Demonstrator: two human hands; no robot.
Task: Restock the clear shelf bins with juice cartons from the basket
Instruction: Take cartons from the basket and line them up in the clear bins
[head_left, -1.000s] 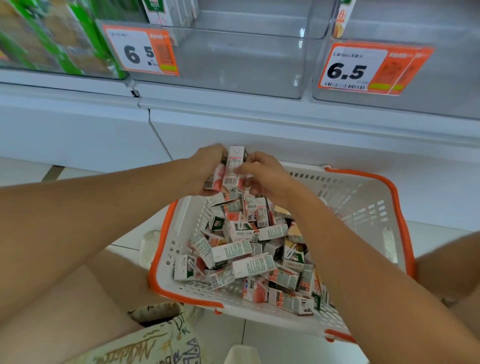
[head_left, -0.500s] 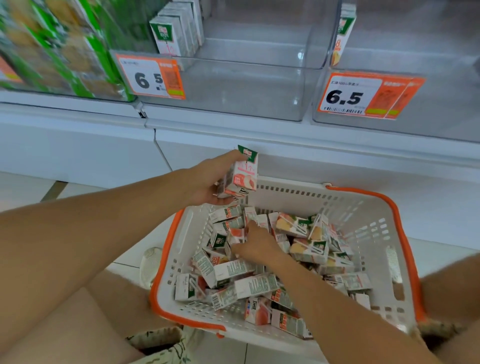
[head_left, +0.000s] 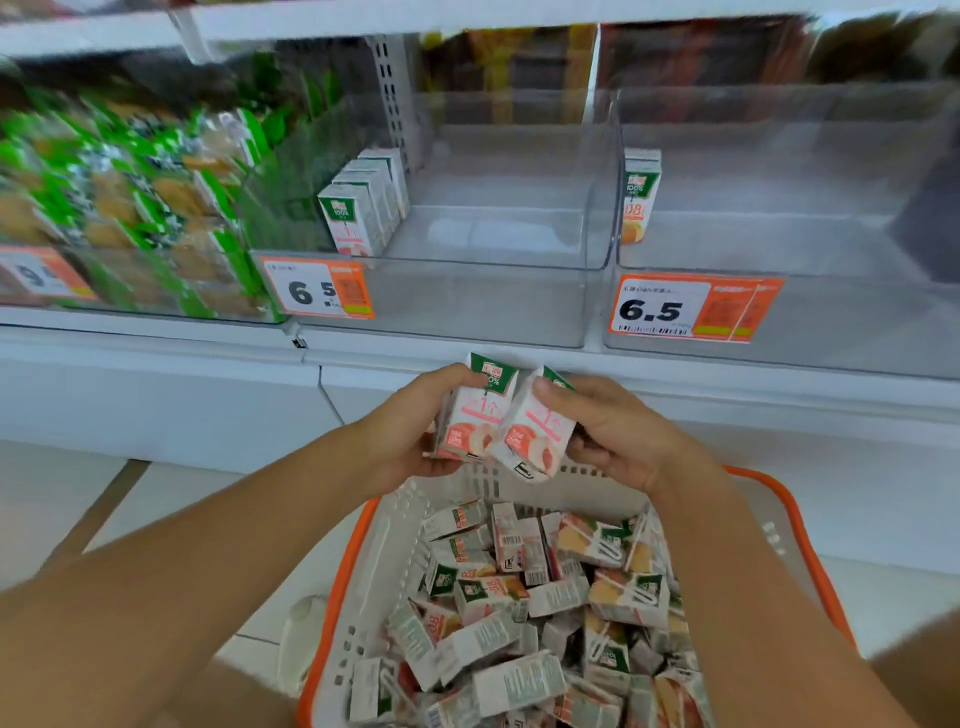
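My left hand (head_left: 402, 428) grips an upright pink-and-green juice carton (head_left: 475, 415) above the far rim of the basket. My right hand (head_left: 618, 434) holds a second carton of the same kind (head_left: 532, 436), tilted and touching the first. Below them the white basket with an orange rim (head_left: 337, 597) is full of several loose cartons (head_left: 519, 597). The middle clear bin (head_left: 467, 306) holds a short row of pink cartons (head_left: 363, 202) at its left wall. One orange-printed carton (head_left: 640, 195) stands at the left wall of the right clear bin (head_left: 831, 338).
Green snack packs (head_left: 119, 208) fill the bin at the left. Orange price tags reading 6.5 (head_left: 319, 288) (head_left: 691, 309) hang on the bin fronts. A white shelf base (head_left: 156, 405) runs under the bins, with pale floor tiles beneath. My knees frame the basket.
My right hand has come up out of the basket with a second carton and brought it beside the one in my left hand. The view has tilted up toward the bins.
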